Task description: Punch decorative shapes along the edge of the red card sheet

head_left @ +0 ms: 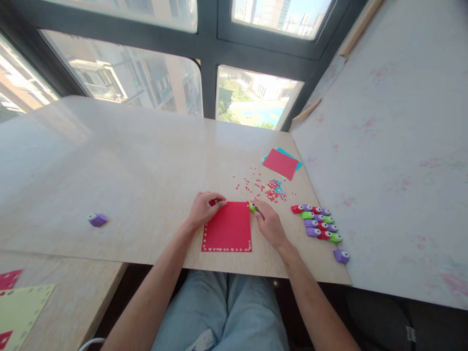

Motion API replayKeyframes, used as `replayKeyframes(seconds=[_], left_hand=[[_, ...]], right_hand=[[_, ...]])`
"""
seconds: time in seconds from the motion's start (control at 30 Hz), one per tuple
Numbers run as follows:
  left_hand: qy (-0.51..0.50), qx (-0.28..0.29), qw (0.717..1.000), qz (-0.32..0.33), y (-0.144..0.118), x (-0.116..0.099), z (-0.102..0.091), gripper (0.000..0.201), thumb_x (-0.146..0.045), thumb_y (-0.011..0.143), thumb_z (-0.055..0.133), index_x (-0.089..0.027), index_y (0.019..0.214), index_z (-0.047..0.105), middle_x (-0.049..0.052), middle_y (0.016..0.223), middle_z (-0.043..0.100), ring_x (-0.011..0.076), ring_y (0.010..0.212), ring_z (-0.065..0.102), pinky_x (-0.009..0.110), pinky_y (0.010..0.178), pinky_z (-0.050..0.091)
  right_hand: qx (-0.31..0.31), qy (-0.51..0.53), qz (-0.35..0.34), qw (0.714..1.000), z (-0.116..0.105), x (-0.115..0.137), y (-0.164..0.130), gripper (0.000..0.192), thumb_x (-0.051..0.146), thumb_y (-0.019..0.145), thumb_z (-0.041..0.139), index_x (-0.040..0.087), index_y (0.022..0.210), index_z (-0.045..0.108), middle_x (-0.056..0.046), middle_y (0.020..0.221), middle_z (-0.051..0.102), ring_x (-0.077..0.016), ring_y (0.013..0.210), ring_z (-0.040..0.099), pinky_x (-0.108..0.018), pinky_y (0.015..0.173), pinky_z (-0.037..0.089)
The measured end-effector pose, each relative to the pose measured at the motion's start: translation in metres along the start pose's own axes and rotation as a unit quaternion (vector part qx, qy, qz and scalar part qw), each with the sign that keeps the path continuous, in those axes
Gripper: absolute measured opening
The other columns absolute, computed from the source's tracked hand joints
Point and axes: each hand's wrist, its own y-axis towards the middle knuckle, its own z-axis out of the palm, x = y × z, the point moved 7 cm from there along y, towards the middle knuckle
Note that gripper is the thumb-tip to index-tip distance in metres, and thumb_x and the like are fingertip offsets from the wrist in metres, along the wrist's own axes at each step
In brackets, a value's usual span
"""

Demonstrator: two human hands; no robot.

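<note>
- Hands at the red sheet [227, 227], flat on the table [120, 170].
- Left hand [204, 207] pinches its top left corner.
- Right hand [268, 223] closed on a green punch [252, 207] at the top right corner.
- Scraps [268, 187] scattered just beyond.

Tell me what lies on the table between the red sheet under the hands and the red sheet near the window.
Between the red sheet and the far red sheet, the head view shows scattered punched bits, mostly red, some blue.

Bright daylight pours through the window [204, 73], glaring pale across the table [109, 161] beneath it. Edges bow, wide-angle.
</note>
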Motion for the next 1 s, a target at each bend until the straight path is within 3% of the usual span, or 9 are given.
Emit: replayKeyframes(seconds=[0.17,0.4,1.0], left_hand=[[0.017,-0.003,1.0,-0.002,0.0,0.001,0.0,0.014,-0.029,0.087,0.062,-0.02,0.084,0.073,0.003,0.083,0.075,0.0174,0.077,0.066,0.032,0.077,0.045],[0.033,0.002,0.999,-0.009,0.0,0.0,0.002,0.014,-0.029,0.086,0.062,-0.02,0.084,0.073,0.004,0.085,0.075,0.0183,0.079,0.066,0.033,0.079,0.045],[0.049,-0.009,0.999,0.0,0.0,-0.004,0.001,0.014,-0.025,0.087,0.062,-0.02,0.083,0.074,0.004,0.082,0.075,0.0175,0.076,0.065,0.032,0.079,0.047]], right_hand=[[-0.022,0.006,0.017,1.0,-0.002,-0.009,0.002,0.044,0.02,0.088,0.052,0.022,0.132,0.056,-0.012,0.13,0.061,-0.0257,0.124,0.054,-0.049,0.106,0.044],[-0.028,0.026,0.027,0.999,-0.005,-0.016,0.008,0.027,0.026,0.09,0.054,0.023,0.113,0.066,-0.01,0.113,0.067,-0.0261,0.107,0.061,-0.047,0.097,0.049],[0.0,0.051,0.025,0.998,-0.004,-0.018,0.006,0.026,0.033,0.09,0.057,0.023,0.111,0.068,-0.01,0.112,0.068,-0.0265,0.108,0.061,-0.047,0.095,0.049]])
